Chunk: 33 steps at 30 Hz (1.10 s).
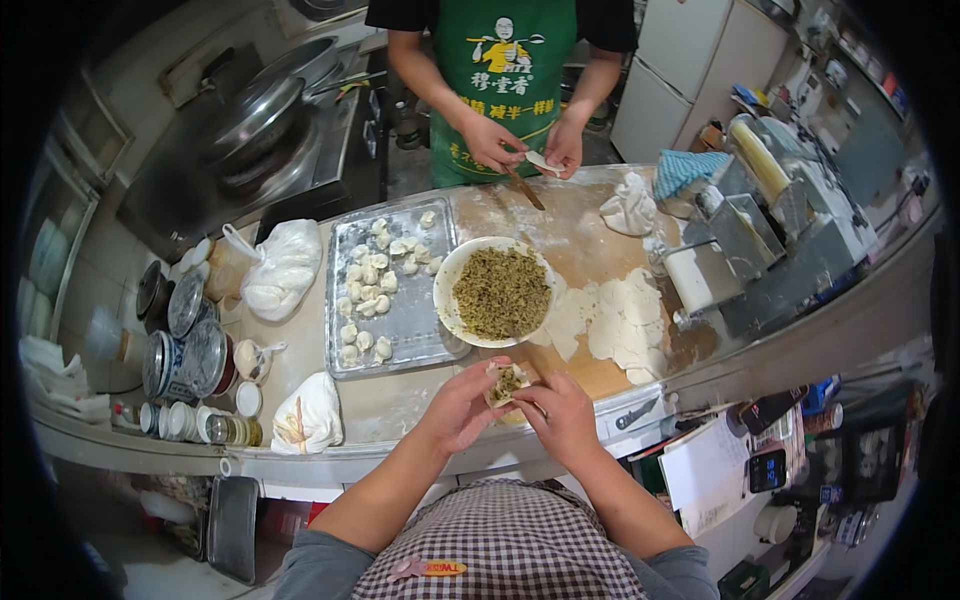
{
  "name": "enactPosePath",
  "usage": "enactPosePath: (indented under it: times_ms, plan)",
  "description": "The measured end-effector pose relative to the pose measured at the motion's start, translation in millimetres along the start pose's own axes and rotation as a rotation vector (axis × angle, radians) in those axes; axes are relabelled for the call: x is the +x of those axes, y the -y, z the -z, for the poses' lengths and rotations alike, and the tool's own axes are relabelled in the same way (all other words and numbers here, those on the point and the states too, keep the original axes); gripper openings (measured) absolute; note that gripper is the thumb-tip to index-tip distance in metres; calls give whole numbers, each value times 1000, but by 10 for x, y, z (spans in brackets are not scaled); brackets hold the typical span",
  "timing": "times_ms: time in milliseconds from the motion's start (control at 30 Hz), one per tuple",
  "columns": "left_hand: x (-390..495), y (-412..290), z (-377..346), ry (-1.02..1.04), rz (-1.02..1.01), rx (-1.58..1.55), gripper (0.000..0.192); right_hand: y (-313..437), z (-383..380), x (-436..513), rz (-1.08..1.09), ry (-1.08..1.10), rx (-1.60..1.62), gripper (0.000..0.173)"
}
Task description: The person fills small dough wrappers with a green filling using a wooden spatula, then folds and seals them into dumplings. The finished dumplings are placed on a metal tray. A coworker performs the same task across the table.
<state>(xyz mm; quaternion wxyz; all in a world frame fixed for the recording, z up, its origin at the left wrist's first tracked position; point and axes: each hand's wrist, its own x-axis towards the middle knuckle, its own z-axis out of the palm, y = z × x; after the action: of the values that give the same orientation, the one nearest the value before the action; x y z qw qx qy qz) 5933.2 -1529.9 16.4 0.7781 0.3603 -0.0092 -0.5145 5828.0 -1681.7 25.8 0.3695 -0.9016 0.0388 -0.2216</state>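
A dough wrapper point(492, 396) with a mound of chopped green-brown filling point(507, 382) sits in my left hand point(459, 405), cupped around its left side. The fingertips of my right hand point(559, 415) pinch the wrapper's right edge. Just beyond both hands stands a white bowl point(442, 289) heaped with the same kind of filling point(501, 292). Right of the bowl, thin round dough wrappers point(628, 322) overlap on the wooden board point(592, 244). Folded dumplings point(369, 274) lie in loose groups on a floured metal tray point(412, 330) to the left.
Across the table, a co-worker's hands point(517, 146) hold another wrapper point(544, 163) and a flat wooden stick point(528, 187). A dough-rolling machine point(750, 232) stands at the right. White plastic bags point(282, 270) and lidded jars point(204, 352) crowd the left side. A white cloth bundle point(630, 206) rests at the back.
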Motion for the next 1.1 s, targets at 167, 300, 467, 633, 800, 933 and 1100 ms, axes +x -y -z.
enactPosePath:
  times_ms: [167, 300, 467, 633, 800, 933, 1100]
  plan:
    - [-150, 55, -52, 125, -91, 423, 42, 186, -18, -111, -283, -137, 261, 9]
    - [-150, 47, -60, 92, -125, 506, 26, 316, -75, -100, -320, -228, 240, 12]
    - [-66, -114, -77, 141, -89, 422, 21, 321, -173, -20, -236, -394, 205, 14]
    - [-24, -169, -141, -49, -52, 321, 24, 254, -272, 145, -16, -340, 55, 27]
    - [-3, -171, -75, 11, -37, 521, 26, 256, -390, 268, -262, -322, 301, 29]
    - [-26, -84, -72, -85, -290, 728, 29, 218, -427, 303, -126, -181, 211, 42]
    - [-72, 11, 1, -84, -437, 760, 27, 200, -549, 406, -61, -198, 231, 44]
